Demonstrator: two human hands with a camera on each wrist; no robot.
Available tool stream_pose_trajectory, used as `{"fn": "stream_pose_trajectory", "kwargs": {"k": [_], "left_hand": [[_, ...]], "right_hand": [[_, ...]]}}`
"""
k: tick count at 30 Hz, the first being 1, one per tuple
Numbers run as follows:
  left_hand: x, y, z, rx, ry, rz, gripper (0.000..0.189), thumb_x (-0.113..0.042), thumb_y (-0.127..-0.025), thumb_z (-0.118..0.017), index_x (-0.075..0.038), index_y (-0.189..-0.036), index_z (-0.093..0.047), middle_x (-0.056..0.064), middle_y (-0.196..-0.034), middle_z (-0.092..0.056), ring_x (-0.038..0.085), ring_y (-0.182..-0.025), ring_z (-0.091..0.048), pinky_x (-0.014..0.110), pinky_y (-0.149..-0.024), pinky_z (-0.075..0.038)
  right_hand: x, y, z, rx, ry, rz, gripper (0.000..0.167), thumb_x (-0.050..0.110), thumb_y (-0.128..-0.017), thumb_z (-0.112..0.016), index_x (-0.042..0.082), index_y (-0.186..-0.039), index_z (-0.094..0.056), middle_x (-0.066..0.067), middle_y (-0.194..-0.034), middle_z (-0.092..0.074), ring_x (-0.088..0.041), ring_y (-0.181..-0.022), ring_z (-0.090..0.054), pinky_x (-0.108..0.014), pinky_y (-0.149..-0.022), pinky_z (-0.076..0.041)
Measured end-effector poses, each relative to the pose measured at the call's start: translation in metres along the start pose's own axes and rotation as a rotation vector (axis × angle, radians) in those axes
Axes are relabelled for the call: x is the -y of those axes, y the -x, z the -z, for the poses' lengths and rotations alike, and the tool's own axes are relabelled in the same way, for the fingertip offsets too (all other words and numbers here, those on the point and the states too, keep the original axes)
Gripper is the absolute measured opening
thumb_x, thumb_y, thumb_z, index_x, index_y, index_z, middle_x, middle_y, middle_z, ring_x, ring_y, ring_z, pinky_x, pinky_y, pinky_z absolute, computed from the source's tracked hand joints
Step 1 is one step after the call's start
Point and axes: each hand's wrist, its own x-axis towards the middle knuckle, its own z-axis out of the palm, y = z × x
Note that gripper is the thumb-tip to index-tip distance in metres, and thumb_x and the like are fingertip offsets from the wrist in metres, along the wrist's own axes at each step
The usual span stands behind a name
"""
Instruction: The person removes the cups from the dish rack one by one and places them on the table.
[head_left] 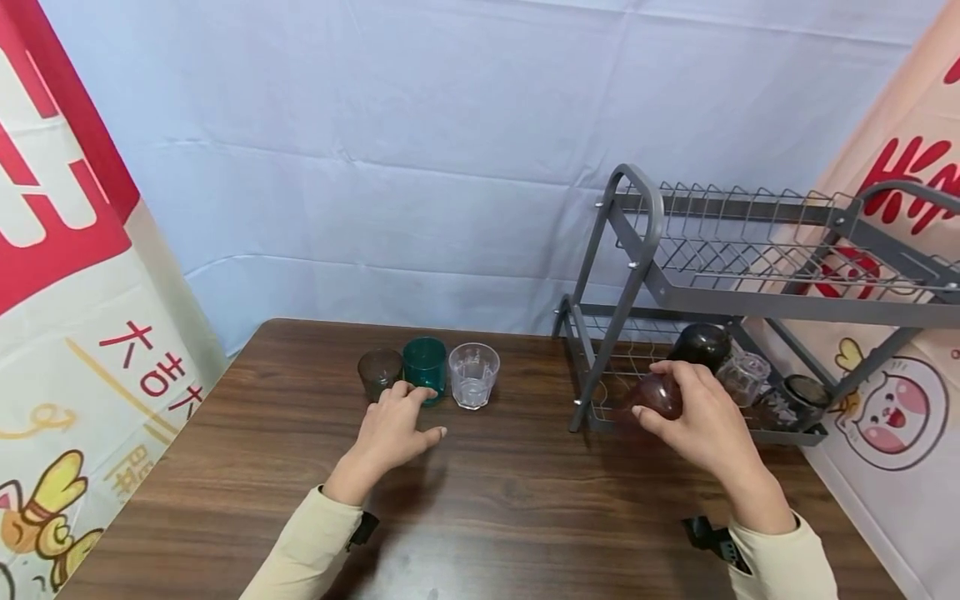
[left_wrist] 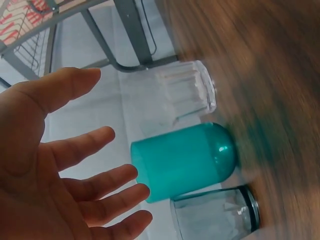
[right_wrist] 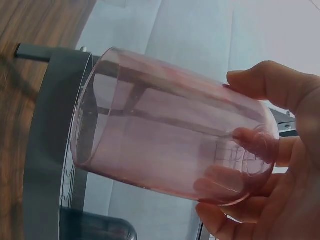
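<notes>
My right hand [head_left: 705, 417] grips a reddish see-through cup [right_wrist: 170, 130] by its base end, thumb on one side and fingers on the other. The cup's mouth points down toward the lower shelf of a grey metal dish rack [head_left: 637, 287]. My left hand [head_left: 390, 437] hovers with spread fingers just in front of a teal cup [left_wrist: 185, 160], holding nothing. On either side of the teal cup stand a dark see-through cup [head_left: 379, 372] and a clear faceted glass [head_left: 475, 375], all upright on the table.
On the rack's lower shelf, right of my right hand, sit a black cup [head_left: 701, 345], a clear glass [head_left: 744, 377] and a dark jar-like glass [head_left: 797, 400]. The rack's wire upper tier [head_left: 757, 242] overhangs them. The brown wooden table [head_left: 510, 517] meets a pale cloth backdrop [head_left: 375, 167].
</notes>
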Motion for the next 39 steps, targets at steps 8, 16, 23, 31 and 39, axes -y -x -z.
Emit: {"fn": "stream_pose_trajectory", "kwargs": {"k": [8, 16, 23, 31, 39], "left_hand": [[-0.011, 0.003, -0.001, -0.016, 0.014, -0.031, 0.052, -0.039, -0.075, -0.076, -0.014, -0.119, -0.063, 0.012, -0.108, -0.052, 0.030, -0.090, -0.052, 0.048, -0.071, -0.043], [-0.021, 0.001, -0.004, -0.042, 0.055, -0.079, 0.053, -0.039, -0.076, -0.075, -0.011, -0.119, -0.062, 0.011, -0.107, -0.053, 0.030, -0.091, -0.052, 0.046, -0.071, -0.044], [-0.027, -0.001, -0.007, -0.055, 0.175, -0.119, 0.054, -0.036, -0.076, -0.075, -0.011, -0.122, -0.060, 0.011, -0.112, -0.053, 0.028, -0.098, -0.053, 0.044, -0.074, -0.045], [-0.025, -0.001, -0.013, -0.012, 0.353, -0.190, 0.054, -0.034, -0.078, -0.075, -0.014, -0.125, -0.057, 0.005, -0.116, -0.051, 0.022, -0.103, -0.052, 0.041, -0.082, -0.044], [-0.025, -0.002, -0.027, -0.047, 0.496, -0.233, 0.057, -0.030, -0.075, -0.077, -0.015, -0.126, -0.056, 0.003, -0.117, -0.052, 0.014, -0.103, -0.050, 0.038, -0.081, -0.044]], "right_hand": [[0.010, 0.002, -0.009, -0.027, -0.052, 0.038, 0.052, 0.019, -0.069, -0.080, 0.004, -0.113, -0.054, -0.021, -0.106, -0.052, -0.036, -0.092, -0.051, -0.053, -0.067, -0.042], [0.017, 0.002, -0.020, -0.037, -0.087, 0.075, 0.053, 0.020, -0.069, -0.081, 0.005, -0.112, -0.055, -0.019, -0.105, -0.054, -0.034, -0.089, -0.053, -0.050, -0.068, -0.042], [0.021, 0.002, -0.034, -0.060, -0.123, 0.100, 0.052, 0.020, -0.067, -0.082, 0.006, -0.110, -0.056, -0.013, -0.100, -0.057, -0.028, -0.086, -0.053, -0.044, -0.067, -0.041], [0.026, 0.005, -0.049, -0.110, -0.210, 0.071, 0.054, 0.019, -0.067, -0.082, 0.005, -0.113, -0.057, -0.009, -0.099, -0.058, -0.022, -0.085, -0.053, -0.041, -0.067, -0.043], [0.032, 0.009, -0.062, -0.152, -0.321, 0.002, 0.053, 0.015, -0.066, -0.083, 0.006, -0.112, -0.058, -0.007, -0.099, -0.058, -0.016, -0.081, -0.052, -0.021, -0.065, -0.042]]}}
